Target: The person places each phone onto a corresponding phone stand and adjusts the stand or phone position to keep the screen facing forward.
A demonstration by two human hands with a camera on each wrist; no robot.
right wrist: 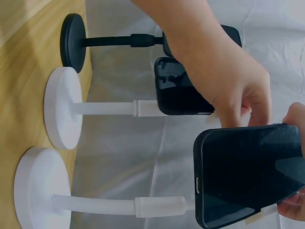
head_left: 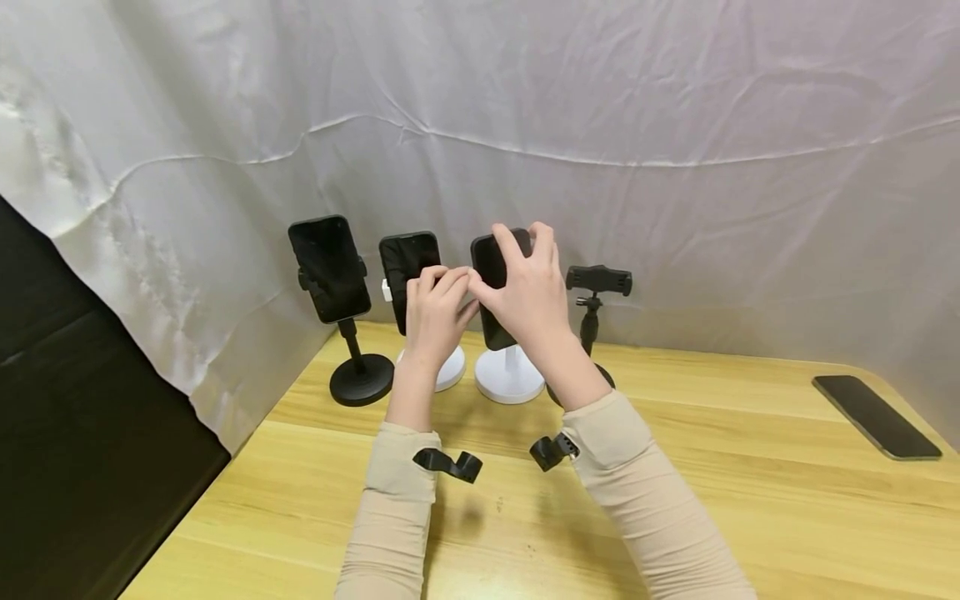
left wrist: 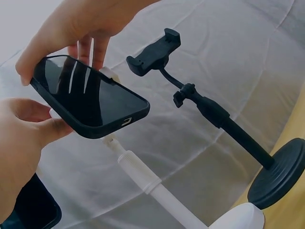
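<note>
The 2 beige sleeves (head_left: 393, 512) lie nearest in the head view, reaching over a wooden table (head_left: 495, 554). Ahead, the right hand (head_left: 531, 287) holds a dark phone (head_left: 490, 262) by its upper part, above the base of a white stand (head_left: 510, 381), number 3 of 4 from the left. The left hand (head_left: 437, 321) works at the phone's left edge.

In the left wrist view, the right thumb and fingers span the phone's 2 long edges; the left thumb and a finger pinch a small white part, apparently the near end of the white clamp (left wrist: 109, 74). Drawing that end clear while the phone sits flat and square would suit the step.

In the right wrist view, the clamp touches the phone's outer edge. Both edges should be caught before either hand lets go.
</note>
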